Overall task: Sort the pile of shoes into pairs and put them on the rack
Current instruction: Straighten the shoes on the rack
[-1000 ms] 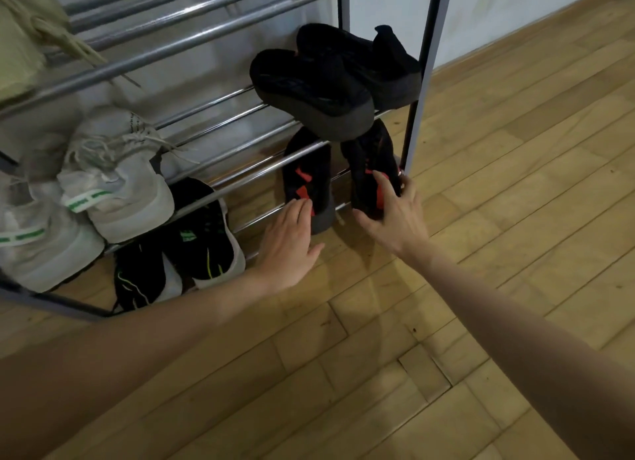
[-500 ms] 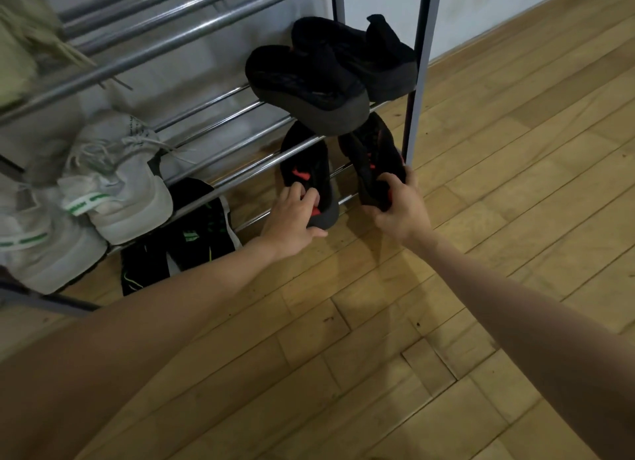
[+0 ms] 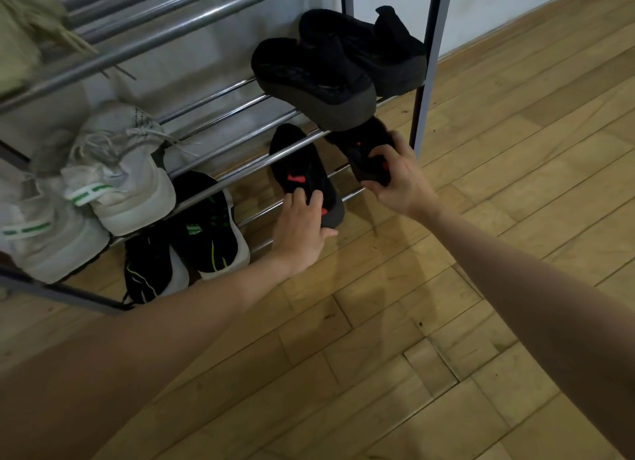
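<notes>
Hands' grip, left [image 3: 302,224] and right [image 3: 400,181], each clasps a black knit shoe [image 3: 302,171] on chrome rack bars [image 3: 240,174].

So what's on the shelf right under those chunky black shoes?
Under the chunky black shoes, on the bottom rails, sit two black shoes with red marks: the left hand holds one, the right hand the other, whose toe the chunky sole hides.
</notes>
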The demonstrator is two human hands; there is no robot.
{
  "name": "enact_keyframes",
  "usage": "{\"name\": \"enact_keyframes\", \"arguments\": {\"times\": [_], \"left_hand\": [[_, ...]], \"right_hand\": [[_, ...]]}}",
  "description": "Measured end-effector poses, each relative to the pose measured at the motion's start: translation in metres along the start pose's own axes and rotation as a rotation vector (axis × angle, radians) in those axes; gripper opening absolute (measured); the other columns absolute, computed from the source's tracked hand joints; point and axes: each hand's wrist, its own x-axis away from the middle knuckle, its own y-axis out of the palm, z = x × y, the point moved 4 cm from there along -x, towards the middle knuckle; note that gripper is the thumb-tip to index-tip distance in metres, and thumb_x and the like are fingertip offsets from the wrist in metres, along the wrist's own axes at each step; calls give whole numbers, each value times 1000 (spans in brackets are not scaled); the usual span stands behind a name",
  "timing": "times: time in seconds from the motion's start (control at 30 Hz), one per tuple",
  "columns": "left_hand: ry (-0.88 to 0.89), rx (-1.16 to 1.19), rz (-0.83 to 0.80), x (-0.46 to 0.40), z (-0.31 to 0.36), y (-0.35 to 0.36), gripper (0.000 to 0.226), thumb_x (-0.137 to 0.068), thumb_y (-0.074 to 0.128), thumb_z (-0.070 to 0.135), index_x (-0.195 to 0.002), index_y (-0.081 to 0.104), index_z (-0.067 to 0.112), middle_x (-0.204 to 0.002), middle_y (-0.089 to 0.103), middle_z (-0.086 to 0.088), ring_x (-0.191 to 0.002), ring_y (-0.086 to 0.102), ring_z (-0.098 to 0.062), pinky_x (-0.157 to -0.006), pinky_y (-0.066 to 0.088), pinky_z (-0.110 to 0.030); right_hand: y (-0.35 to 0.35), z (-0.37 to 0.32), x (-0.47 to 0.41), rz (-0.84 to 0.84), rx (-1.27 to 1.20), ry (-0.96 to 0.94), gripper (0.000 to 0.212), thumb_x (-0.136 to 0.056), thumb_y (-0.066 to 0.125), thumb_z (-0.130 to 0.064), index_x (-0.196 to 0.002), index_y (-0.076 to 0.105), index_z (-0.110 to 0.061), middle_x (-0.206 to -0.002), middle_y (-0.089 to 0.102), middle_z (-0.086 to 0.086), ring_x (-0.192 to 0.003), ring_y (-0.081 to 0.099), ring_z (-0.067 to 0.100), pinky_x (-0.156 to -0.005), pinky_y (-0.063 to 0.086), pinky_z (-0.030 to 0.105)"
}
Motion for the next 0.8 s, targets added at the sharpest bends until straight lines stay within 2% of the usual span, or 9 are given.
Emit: {"name": "enact_keyframes", "arguments": {"times": [0.1, 0.17, 0.27, 0.37, 0.47, 0.6, 0.7, 0.8], "left_hand": [[1, 27, 4, 6, -1, 1, 44, -83, 71, 32, -115, 49, 13, -112, 47, -8, -106, 45, -22, -81, 34, -20], [-2, 52, 0, 11, -4, 2, 45, -83, 71, 29, -120, 49, 15, -120, 43, -9, -111, 44, -24, -86, 35, -20], [-55, 103, -8, 13, -9, 3, 48, -84, 71, 27, -126, 49, 18, -139, 32, -18, -122, 42, -31, -98, 42, -33], [-108, 204, -46, 10, -8, 5, 44, -85, 69, 22, -125, 48, 20, -144, 28, -23, -113, 51, -33, -89, 50, -35], [-134, 242, -16, 7, -2, 6, 38, -87, 67, 20, -121, 49, 19, -140, 33, -24, -99, 54, -25, -81, 51, -30], [-165, 262, 12, 1, 7, 13, 34, -89, 65, 20, -119, 49, 18, -139, 35, -25, -102, 56, -31, -86, 53, -41], [-188, 252, 19, -5, 13, 17, 35, -89, 65, 22, -119, 50, 18, -143, 32, -31, -106, 57, -37, -87, 52, -45], [-158, 223, 11, -11, 19, 16, 35, -89, 65, 22, -120, 50, 17, -141, 32, -34, -98, 61, -38, -82, 54, -43]], "right_hand": [[-3, 7, -15, -52, 0, 54, 50, -80, 72, -25, -124, 50, -13, -146, 29, 16, -132, 35, 36, -109, 39, 48], [-1, 12, -13, -96, 7, 93, 49, -84, 70, -23, -127, 50, -15, -149, 26, 14, -135, 33, 35, -114, 34, 44], [4, 10, 0, -28, 108, 77, 51, -87, 66, -22, -135, 48, -17, -154, 20, 17, -142, 23, 37, -117, 26, 48], [5, 6, 8, 85, 260, 41, 47, -89, 64, -21, -135, 52, -18, -151, 32, 17, -141, 27, 37, -116, 26, 52], [1, 7, 8, 109, 315, 45, 39, -90, 63, -22, -129, 57, -19, -144, 43, 14, -135, 38, 34, -111, 29, 49], [-4, 9, 6, 103, 338, 99, 36, -92, 61, -24, -126, 59, -13, -135, 51, 12, -125, 47, 30, -105, 35, 42], [-6, 12, 7, 84, 293, 90, 37, -93, 60, -21, -128, 59, -10, -138, 50, 14, -125, 48, 32, -104, 37, 42], [-6, 23, 14, 52, 237, 42, 44, -92, 58, -7, -135, 53, -8, -148, 39, 16, -131, 44, 38, -109, 39, 46]]}}
